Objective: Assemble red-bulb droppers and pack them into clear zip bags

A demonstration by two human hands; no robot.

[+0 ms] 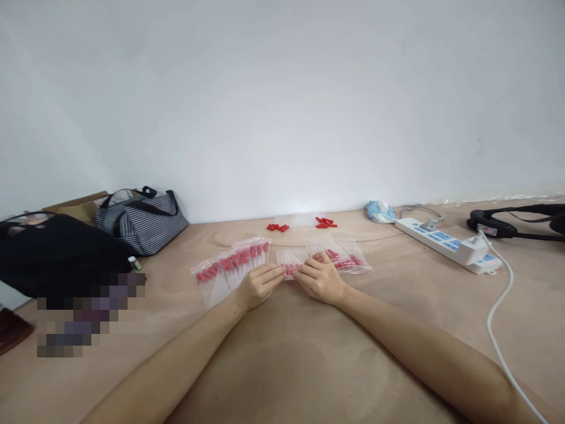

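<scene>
A small clear zip bag (289,257) with white sticks and red tips in it lies between my hands. My left hand (260,285) pinches its near edge from the left, fingers pressed together. From the right, my right hand (321,280) closes its fingers on the same edge and covers part of the bag. Beside the left hand, overlapping clear bags (233,262) hold several red-tipped white sticks. More filled bags (355,263) lie behind and to the right of the right hand.
Loose red pieces lie in two groups, left (277,227) and right (326,222), near the wall, with white sticks (302,227) between. A power strip (441,241), cable (494,312), blue crumpled item (379,211) and black headset (494,224) are right. Striped bag (145,221), black bag (62,253) and small bottle (134,264) are left.
</scene>
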